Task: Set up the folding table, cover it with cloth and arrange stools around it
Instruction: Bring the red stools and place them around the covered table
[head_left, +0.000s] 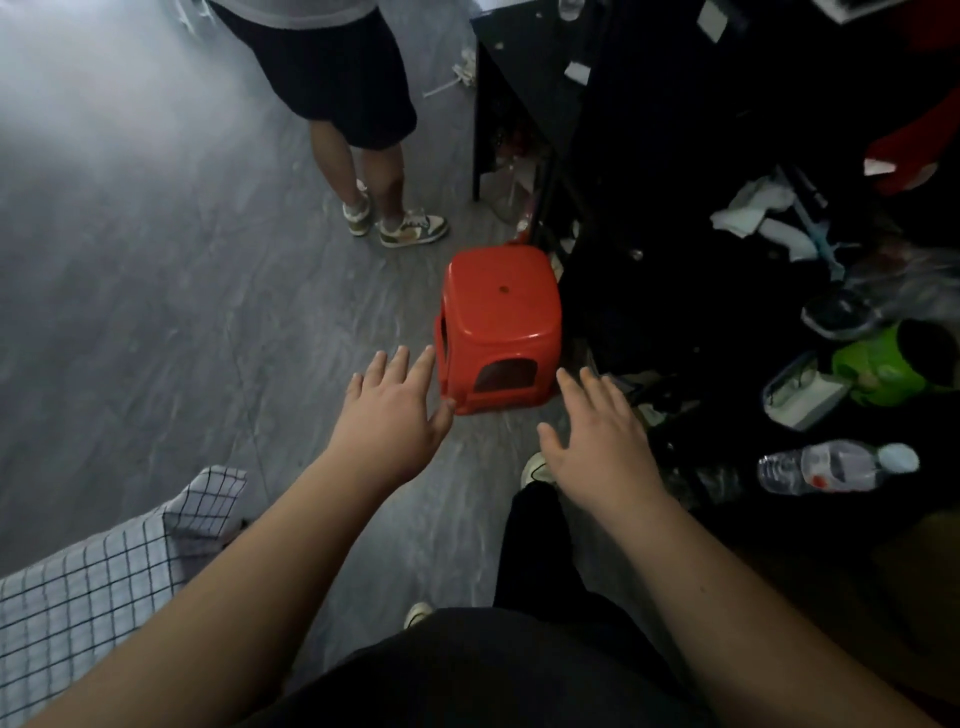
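A red plastic stool (500, 312) stands upright on the grey floor, close against a dark shelf unit. My left hand (390, 415) is stretched out with fingers spread just left of the stool's near lower corner, its thumb close to the stool's edge. My right hand (597, 431) is also spread flat, just right of and below the stool, not touching it. Both hands hold nothing. A checked cloth (104, 561) covers a surface at the lower left, one corner hanging down.
Another person's legs and sneakers (400, 223) stand on the floor just behind the stool. A dark cluttered shelf (675, 156) fills the right side, with a water bottle (831, 467), a green container (883, 369) and crumpled paper. Open grey floor lies to the left.
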